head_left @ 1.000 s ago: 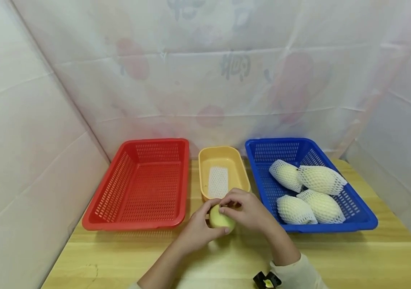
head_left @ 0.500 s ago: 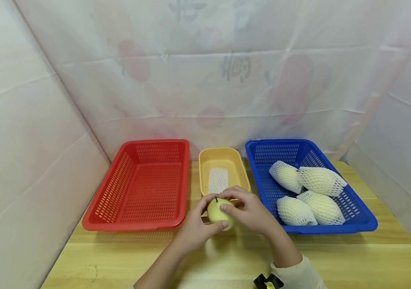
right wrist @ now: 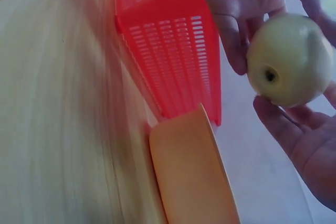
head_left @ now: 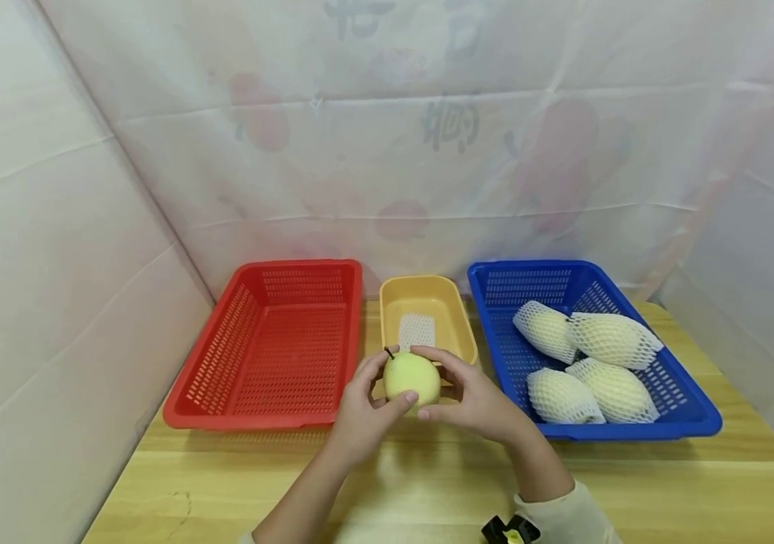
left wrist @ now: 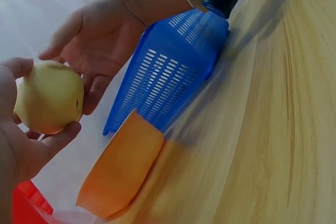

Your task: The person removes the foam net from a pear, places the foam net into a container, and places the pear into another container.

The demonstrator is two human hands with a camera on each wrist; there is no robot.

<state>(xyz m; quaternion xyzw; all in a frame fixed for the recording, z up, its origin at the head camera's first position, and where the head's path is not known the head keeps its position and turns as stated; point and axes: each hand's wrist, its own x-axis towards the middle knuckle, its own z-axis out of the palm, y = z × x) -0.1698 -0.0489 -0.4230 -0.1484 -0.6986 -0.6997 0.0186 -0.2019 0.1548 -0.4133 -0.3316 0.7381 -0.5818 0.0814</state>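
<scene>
A bare yellow-green pear point(head_left: 411, 379) is held above the table's middle, its dark stem pointing up and left in the head view. My left hand point(head_left: 362, 414) grips it from the left, thumb across the near side. From the right, my right hand point(head_left: 480, 404) curls its fingers and thumb around the fruit. The right wrist view shows the pear's dark blossom end facing the camera, with fingertips of both hands on its skin. Just behind, a white foam net point(head_left: 417, 331) lies flat in the small yellow tray point(head_left: 457, 329), whose front the hands partly cover.
A red perforated basket point(head_left: 291, 363) stands at left with nothing in it. The blue basket point(head_left: 514, 363) at right holds several pears in foam nets point(head_left: 563, 397). Both rest on the wooden table point(head_left: 257, 468); white cloth walls point(head_left: 332, 166) enclose the back and sides.
The pear has been raised slightly and turned, its stem swinging left. My right fingers have moved from the stem to the pear's right side. The left hand keeps its grip.
</scene>
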